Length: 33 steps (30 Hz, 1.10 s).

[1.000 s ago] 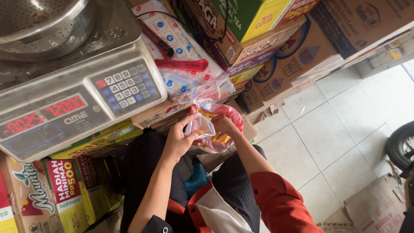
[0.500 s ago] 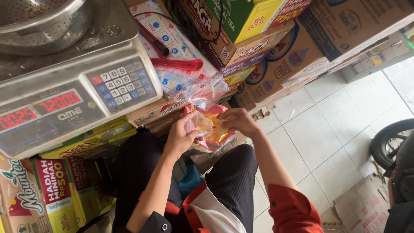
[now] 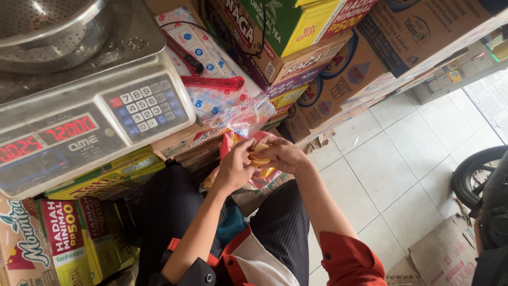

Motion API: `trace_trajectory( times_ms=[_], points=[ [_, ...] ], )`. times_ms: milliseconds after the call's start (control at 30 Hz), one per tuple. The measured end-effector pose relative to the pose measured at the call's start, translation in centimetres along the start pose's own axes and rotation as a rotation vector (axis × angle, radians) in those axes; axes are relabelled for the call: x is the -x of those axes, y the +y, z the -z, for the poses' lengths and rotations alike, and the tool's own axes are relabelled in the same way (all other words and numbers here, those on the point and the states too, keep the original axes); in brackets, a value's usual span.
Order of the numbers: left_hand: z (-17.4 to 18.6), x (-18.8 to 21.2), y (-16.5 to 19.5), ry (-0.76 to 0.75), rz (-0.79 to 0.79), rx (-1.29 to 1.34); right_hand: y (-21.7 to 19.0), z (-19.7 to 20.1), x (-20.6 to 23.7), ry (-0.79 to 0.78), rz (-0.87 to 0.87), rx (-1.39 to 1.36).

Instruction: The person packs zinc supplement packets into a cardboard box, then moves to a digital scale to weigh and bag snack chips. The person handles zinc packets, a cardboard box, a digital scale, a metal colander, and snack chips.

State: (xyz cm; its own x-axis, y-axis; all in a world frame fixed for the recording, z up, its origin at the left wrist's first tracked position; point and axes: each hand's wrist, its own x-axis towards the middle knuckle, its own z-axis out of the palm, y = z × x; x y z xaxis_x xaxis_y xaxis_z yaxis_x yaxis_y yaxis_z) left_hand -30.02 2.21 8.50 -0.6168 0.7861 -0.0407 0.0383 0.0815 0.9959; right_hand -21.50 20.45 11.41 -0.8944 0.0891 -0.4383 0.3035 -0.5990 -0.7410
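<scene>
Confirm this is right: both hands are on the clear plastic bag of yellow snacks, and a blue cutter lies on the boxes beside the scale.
Not quite. In the head view the cutter is red, not blue. The rest holds: left hand and right hand are on the clear plastic bag of yellow snacks, and the cutter lies on the boxes beside the scale.

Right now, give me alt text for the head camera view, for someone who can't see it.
Seen from above, a person's left hand and right hand pinch the neck of a clear plastic bag of yellowish snacks. A digital scale with a metal bowl sits beside stacked cartons on a tiled floor.
</scene>
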Motion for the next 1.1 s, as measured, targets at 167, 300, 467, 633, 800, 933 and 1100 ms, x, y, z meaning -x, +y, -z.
trace_trajectory(
  times_ms=[167,300,467,633,800,933,1100],
  points=[
    [-0.4,-0.6,-0.1,0.031,-0.064,-0.122,0.9,-0.4,-0.4,0.195,0.056,0.203],
    [-1.2,-1.0,-0.8,0.129,-0.221,-0.274,1.7,-0.9,-0.9,0.284,0.09,0.518],
    [-1.0,-1.1,-0.9,0.127,-0.191,-0.226,2.0,-1.0,-1.0,0.209,0.203,1.002],
    [-0.7,-0.6,-0.3,-0.012,0.105,0.097,0.8,-2.5,0.5,0.19,0.03,0.945],
    [-0.4,-0.5,-0.2,-0.039,0.087,0.28,-0.7,-5.3,1.7,0.209,0.132,0.715],
    [0.3,-0.4,-0.1,0.001,0.135,0.3,-1.4,-2.8,0.5,0.42,0.188,0.678],
    [1.9,0.5,1.2,-0.004,0.182,0.283,2.1,5.2,-5.0,0.413,0.268,1.001]
  ],
)
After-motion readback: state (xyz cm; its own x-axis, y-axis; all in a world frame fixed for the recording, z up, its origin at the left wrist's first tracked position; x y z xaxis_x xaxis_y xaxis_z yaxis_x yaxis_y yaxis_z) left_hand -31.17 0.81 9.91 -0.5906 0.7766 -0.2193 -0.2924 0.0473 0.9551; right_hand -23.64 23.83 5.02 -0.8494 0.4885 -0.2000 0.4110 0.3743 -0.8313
